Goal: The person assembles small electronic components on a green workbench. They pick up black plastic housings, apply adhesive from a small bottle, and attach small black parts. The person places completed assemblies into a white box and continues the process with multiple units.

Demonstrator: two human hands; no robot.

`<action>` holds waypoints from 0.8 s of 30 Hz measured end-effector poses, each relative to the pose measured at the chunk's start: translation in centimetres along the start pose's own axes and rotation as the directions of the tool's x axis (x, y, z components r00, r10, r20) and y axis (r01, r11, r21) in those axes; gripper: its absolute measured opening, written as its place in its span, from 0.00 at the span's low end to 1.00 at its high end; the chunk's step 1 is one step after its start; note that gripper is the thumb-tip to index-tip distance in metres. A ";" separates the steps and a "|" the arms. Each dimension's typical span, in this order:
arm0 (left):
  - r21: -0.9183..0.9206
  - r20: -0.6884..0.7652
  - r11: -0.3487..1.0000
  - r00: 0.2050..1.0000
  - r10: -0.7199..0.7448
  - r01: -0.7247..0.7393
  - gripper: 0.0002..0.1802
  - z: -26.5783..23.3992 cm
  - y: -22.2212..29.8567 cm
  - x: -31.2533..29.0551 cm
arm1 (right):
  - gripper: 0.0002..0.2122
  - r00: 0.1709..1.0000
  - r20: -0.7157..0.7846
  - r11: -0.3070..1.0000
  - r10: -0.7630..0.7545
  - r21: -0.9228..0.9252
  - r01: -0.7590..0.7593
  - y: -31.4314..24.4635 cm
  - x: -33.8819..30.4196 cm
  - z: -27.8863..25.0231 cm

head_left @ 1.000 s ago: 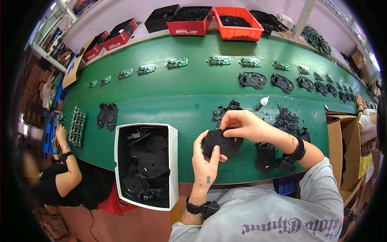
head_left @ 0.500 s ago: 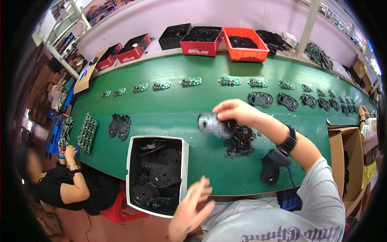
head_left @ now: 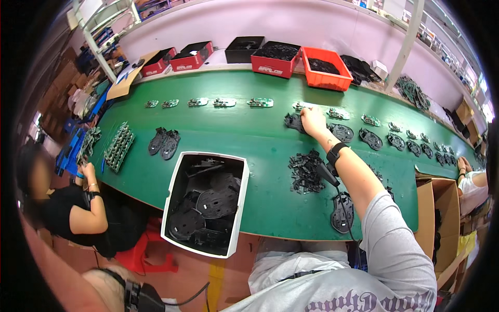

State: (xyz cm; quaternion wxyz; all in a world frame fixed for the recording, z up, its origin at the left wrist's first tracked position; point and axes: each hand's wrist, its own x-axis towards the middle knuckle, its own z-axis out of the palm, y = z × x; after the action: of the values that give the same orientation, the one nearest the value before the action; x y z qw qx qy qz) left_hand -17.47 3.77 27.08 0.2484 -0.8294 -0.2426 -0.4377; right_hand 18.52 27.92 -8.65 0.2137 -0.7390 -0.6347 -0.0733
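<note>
My right hand (head_left: 313,120) had stretched out across the green counter (head_left: 249,140) since a moment before, when it held the black plastic plate (head_left: 294,122) in the air; now the plate lay flat at the far row, at about twelve o'clock from me, my fingers pressed down on its right edge. I judged it set down, joining the line. My left hand had dropped out of view at seven o'clock, beside the white bin (head_left: 171,197) of parts.

A long green bench (head_left: 249,140) carries black plastic plates (head_left: 163,143), what look like circuit boards (head_left: 118,148) and small black parts (head_left: 305,171).
</note>
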 end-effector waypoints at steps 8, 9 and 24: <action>-0.077 0.112 0.997 0.993 0.036 -0.027 0.23 5.9 -1.8 4.3 | 0.10 0.998 -0.037 0.990 0.051 0.133 -0.045 -0.1 0.5 -2.5; -0.101 0.112 0.994 0.993 0.043 -0.032 0.23 6.6 -1.7 4.9 | 0.13 0.998 -0.061 0.998 0.002 0.066 0.002 0.8 0.9 -3.7; -0.119 0.131 0.993 0.991 -0.006 0.022 0.23 10.0 -0.6 9.6 | 0.05 0.972 -0.208 0.558 -0.108 0.796 0.232 -6.2 -17.0 -24.3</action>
State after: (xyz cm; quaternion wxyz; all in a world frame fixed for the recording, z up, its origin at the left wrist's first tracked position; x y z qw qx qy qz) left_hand -7.01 12.31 30.34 0.1786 -0.8679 -0.2374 -0.3981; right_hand 13.36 3.18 8.13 0.5637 -0.4859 -0.6492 0.1568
